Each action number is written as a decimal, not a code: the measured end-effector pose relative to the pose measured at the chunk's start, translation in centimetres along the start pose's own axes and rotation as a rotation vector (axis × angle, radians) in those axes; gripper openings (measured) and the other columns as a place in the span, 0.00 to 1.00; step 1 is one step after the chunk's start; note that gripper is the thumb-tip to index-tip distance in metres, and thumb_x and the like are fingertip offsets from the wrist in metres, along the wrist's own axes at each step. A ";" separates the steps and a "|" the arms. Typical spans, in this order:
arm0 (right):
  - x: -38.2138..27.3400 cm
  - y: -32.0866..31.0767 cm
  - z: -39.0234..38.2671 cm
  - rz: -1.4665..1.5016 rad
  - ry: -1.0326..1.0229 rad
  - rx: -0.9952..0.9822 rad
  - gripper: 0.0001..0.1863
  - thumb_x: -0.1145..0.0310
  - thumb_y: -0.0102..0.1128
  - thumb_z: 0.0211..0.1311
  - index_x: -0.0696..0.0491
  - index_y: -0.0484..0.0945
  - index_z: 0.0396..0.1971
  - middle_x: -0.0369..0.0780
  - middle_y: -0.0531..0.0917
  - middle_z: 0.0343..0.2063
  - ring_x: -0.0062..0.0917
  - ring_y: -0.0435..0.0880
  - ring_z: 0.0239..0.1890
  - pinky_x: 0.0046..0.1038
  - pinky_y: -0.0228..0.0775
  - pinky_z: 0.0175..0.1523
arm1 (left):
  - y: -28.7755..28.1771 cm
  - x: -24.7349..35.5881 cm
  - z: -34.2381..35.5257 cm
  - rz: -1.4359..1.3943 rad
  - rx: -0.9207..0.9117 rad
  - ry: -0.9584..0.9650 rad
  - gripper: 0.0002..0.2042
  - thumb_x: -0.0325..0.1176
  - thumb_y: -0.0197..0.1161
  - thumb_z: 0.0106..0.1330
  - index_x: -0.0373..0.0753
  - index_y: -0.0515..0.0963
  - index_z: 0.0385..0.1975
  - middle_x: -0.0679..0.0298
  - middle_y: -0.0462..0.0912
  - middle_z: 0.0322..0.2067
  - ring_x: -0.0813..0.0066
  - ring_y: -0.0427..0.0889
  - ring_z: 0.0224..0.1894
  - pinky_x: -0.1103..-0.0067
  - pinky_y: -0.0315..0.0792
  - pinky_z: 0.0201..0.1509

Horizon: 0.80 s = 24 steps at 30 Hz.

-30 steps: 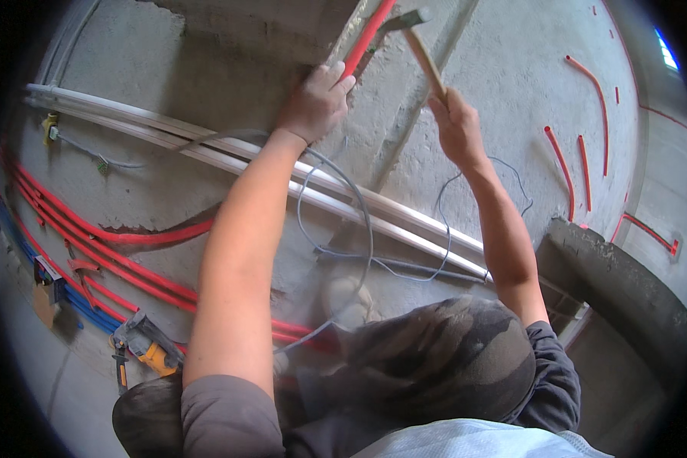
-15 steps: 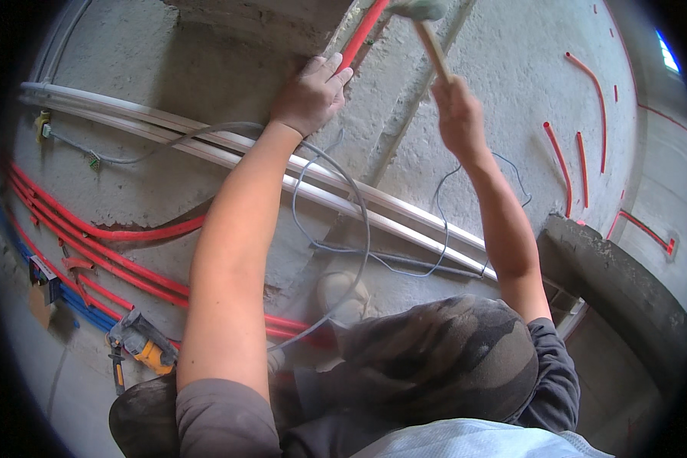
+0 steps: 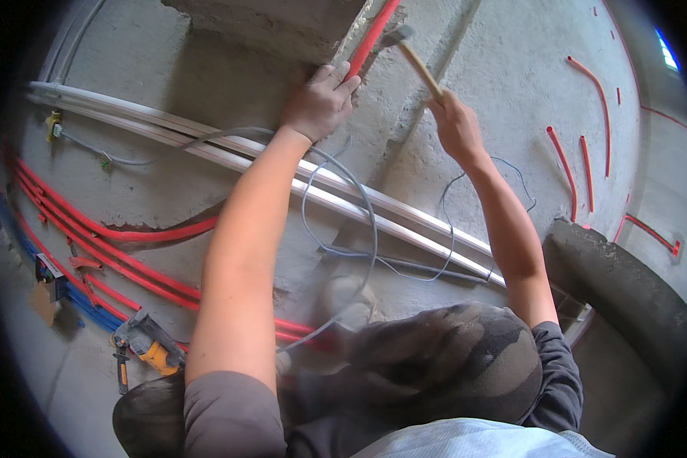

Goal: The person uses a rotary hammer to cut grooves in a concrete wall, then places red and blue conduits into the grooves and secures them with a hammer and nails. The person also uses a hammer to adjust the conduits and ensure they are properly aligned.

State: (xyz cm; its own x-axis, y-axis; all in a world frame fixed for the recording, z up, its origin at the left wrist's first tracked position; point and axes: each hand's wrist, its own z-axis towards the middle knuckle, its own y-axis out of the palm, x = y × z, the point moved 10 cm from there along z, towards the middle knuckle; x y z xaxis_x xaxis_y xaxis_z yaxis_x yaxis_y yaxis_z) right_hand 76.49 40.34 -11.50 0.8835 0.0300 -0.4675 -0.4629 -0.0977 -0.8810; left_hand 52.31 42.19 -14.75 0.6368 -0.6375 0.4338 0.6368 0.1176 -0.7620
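My left hand (image 3: pixel 319 104) is closed on a red pipe (image 3: pixel 370 42), which lies along a rough chipped channel in the grey concrete surface (image 3: pixel 511 84). My right hand (image 3: pixel 456 128) grips the wooden handle of a hammer (image 3: pixel 418 62); its dark metal head sits just right of the red pipe, above and right of my left hand, and I cannot tell whether it touches. A grey cable (image 3: pixel 372 221) loops below both hands. White pipes (image 3: pixel 401 223) run diagonally beneath my forearms.
Bundled red pipes (image 3: pixel 111 267) and blue pipes (image 3: pixel 84 301) curve at lower left beside a yellow-and-grey power tool (image 3: pixel 151 351). Several short red pipes (image 3: pixel 585 172) are at right, above a curved dark concrete ledge (image 3: pixel 618 267). My camouflage-clad leg (image 3: pixel 443 366) fills the bottom centre.
The hammer head rose half a second ago and has since swung down and left toward the red pipe, my right hand dropping slightly. My left hand stays on the pipe.
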 end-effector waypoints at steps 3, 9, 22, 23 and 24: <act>1.1 -2.8 -2.3 0.141 0.084 0.152 0.14 0.59 0.59 0.77 0.57 0.77 0.42 0.55 0.83 0.29 0.54 0.84 0.34 0.49 0.73 0.39 | 0.4 1.3 0.9 -0.003 -0.053 -0.021 0.19 0.28 0.68 0.60 0.41 0.87 0.53 0.52 0.85 0.58 0.54 0.80 0.58 0.67 0.79 0.62; 0.6 -3.1 -1.2 0.283 0.285 0.085 0.15 0.59 0.61 0.76 0.58 0.78 0.40 0.55 0.81 0.27 0.50 0.81 0.31 0.44 0.72 0.38 | 0.2 2.3 1.3 -0.016 -0.026 0.007 0.21 0.26 0.66 0.61 0.42 0.85 0.55 0.53 0.85 0.58 0.52 0.79 0.58 0.64 0.77 0.64; -2.2 1.8 -5.2 0.444 0.122 0.002 0.12 0.61 0.60 0.80 0.55 0.82 0.48 0.32 0.74 0.28 0.17 0.70 0.33 0.25 0.66 0.38 | -13.1 2.7 -2.6 -0.058 0.177 -0.107 0.16 0.25 0.62 0.59 0.39 0.84 0.48 0.55 0.88 0.45 0.55 0.86 0.45 0.60 0.79 0.56; -2.9 2.4 -6.4 0.464 0.104 -0.024 0.13 0.61 0.61 0.80 0.56 0.82 0.49 0.31 0.73 0.28 0.16 0.70 0.33 0.25 0.65 0.37 | -16.3 1.5 -5.5 0.016 0.184 -0.103 0.16 0.24 0.62 0.56 0.38 0.84 0.46 0.55 0.88 0.43 0.55 0.85 0.44 0.59 0.79 0.55; -4.0 3.5 -7.8 0.527 0.076 -0.075 0.14 0.60 0.60 0.80 0.57 0.82 0.50 0.30 0.72 0.28 0.16 0.69 0.32 0.24 0.64 0.37 | -18.1 -0.7 -8.7 0.111 0.007 -0.127 0.15 0.25 0.62 0.57 0.37 0.84 0.45 0.55 0.87 0.42 0.54 0.85 0.45 0.58 0.79 0.55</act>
State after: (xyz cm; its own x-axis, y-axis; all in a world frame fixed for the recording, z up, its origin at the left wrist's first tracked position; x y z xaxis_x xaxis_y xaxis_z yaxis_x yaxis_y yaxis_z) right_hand 71.95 32.15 -12.14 0.5364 -0.1143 -0.8362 -0.8413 -0.1507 -0.5191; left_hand 36.57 33.91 -5.49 0.7529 -0.5187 0.4052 0.5625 0.1873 -0.8053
